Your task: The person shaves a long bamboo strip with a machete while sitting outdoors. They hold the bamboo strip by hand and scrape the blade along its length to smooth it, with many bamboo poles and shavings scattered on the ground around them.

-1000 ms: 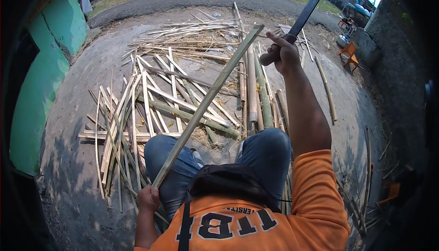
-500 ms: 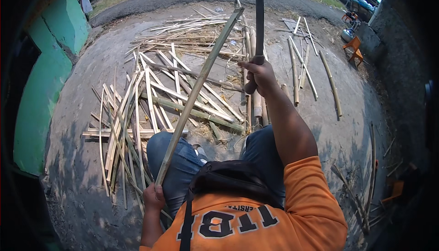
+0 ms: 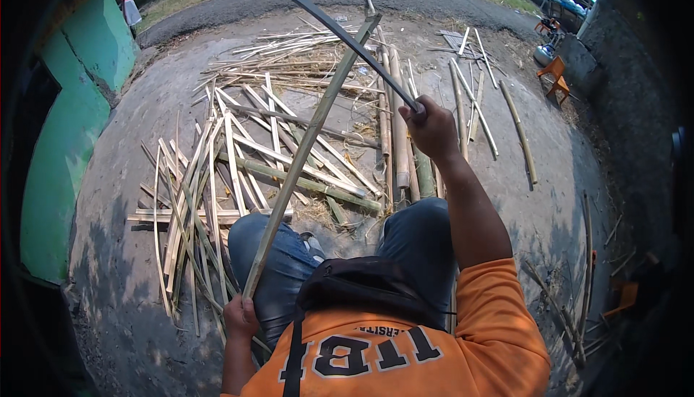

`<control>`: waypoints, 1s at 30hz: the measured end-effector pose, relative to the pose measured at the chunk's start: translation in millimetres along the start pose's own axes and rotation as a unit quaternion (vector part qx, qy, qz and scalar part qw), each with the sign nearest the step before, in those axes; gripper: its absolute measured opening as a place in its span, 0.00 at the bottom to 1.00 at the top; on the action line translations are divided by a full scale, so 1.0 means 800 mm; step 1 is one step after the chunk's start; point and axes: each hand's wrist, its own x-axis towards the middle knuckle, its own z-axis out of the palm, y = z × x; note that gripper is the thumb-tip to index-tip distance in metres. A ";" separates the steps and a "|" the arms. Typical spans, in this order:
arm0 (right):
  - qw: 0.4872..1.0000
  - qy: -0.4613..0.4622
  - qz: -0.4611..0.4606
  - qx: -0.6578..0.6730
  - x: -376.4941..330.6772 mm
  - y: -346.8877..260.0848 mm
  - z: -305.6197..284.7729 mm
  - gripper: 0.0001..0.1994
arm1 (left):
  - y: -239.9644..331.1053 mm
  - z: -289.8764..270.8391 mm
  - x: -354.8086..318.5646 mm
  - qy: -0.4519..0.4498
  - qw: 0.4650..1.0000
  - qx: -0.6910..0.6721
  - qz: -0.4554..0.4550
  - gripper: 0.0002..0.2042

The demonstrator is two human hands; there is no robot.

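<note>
My left hand is closed round the near end of a long split bamboo strip, beside my left knee. The strip slants up and away to the right, its far end above the ground litter. In my raised right hand is the handle of a machete with a long dark blade. That blade points up and to the left, crossing the strip near its far end in the picture; I cannot tell whether they touch.
Split bamboo strips lie heaped at left, with more strips farther off. Whole bamboo poles lie ahead, others to the right. A green wall stands left; an orange chair stands far right.
The machete has swung from upright to slanting left, across the strip in the picture. My right hand has moved slightly right and lower. My left hand and the strip have barely moved.
</note>
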 end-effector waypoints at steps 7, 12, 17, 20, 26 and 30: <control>0.987 -0.030 -0.108 -0.112 0.023 0.010 0.010 0.04 | -0.010 -0.002 0.002 -0.020 1.000 0.014 -0.002 0.38; 0.992 -0.002 0.005 -0.128 0.074 0.069 -0.005 0.09 | -0.016 0.002 0.009 -0.021 0.999 0.039 0.016 0.38; 0.985 -0.040 -0.022 -0.166 0.069 0.058 -0.007 0.09 | -0.007 -0.010 0.009 -0.041 0.998 0.046 0.004 0.38; 0.985 -0.065 -0.056 -0.150 0.052 0.035 -0.002 0.09 | 0.004 -0.013 0.005 -0.052 0.998 0.029 -0.015 0.38; 0.988 -0.061 0.047 -0.131 0.087 0.072 -0.011 0.08 | 0.002 -0.015 0.013 -0.050 0.998 0.022 0.013 0.39; 0.977 -0.085 0.013 -0.197 0.088 0.045 -0.016 0.08 | -0.008 -0.012 0.010 -0.048 0.998 0.046 -0.002 0.39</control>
